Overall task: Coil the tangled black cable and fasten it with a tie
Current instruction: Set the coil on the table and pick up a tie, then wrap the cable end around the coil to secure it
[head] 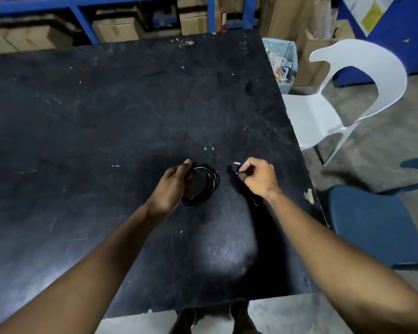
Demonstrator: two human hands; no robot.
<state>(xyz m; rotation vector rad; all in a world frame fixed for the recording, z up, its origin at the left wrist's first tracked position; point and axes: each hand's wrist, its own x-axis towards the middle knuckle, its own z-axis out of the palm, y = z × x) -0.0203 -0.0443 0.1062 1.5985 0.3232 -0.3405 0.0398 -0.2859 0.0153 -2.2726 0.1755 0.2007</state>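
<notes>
The black cable is wound into a round coil of several loops, held just above the dark table. My left hand grips the coil's left side, fingers wrapped through the loops. My right hand is a short way to the right of the coil, its fingers pinched on a small dark piece with a pale tip; whether this is the cable's end or a tie is too small to tell.
A white plastic chair stands beyond the table's right edge, a blue chair seat nearer me. A bin of scraps sits at the far right corner. Blue shelving with cardboard boxes lines the back.
</notes>
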